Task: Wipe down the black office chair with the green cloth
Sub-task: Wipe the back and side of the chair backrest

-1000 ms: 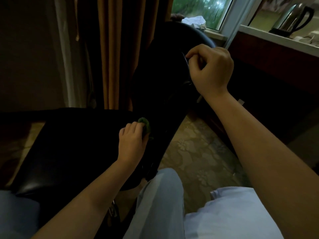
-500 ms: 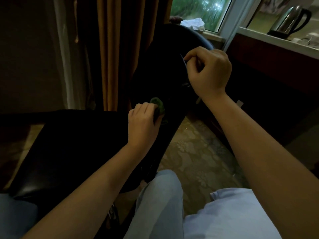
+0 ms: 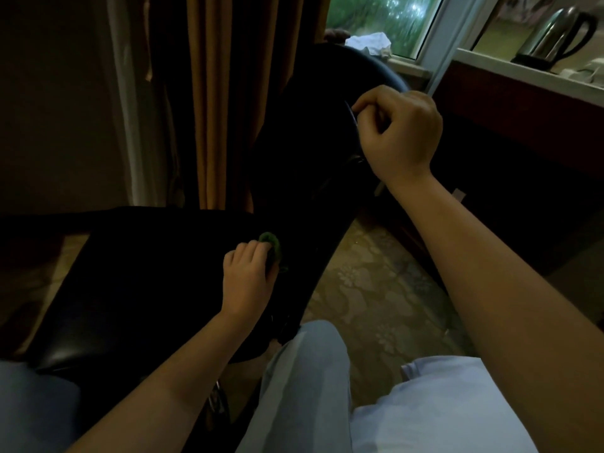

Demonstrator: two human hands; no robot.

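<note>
The black office chair (image 3: 137, 289) fills the dark middle of the head view, its seat at the lower left and its backrest rising toward the window. My left hand (image 3: 248, 279) grips the green cloth (image 3: 273, 245) and presses it where seat and backrest meet. Only a small fold of the cloth shows past my fingers. My right hand (image 3: 398, 135) is curled round the right edge of the backrest, higher up.
An orange curtain (image 3: 222, 93) hangs behind the chair. A steel kettle (image 3: 552, 34) stands on the ledge at the upper right, above a dark wooden cabinet (image 3: 523, 132). White cloth (image 3: 369, 42) lies on the window sill. Patterned carpet (image 3: 376, 289) spreads right of the chair; my knees are below.
My left hand with the cloth slid up the backrest half a second ago, then came back down to the seat joint. My right hand has stayed on the backrest edge.
</note>
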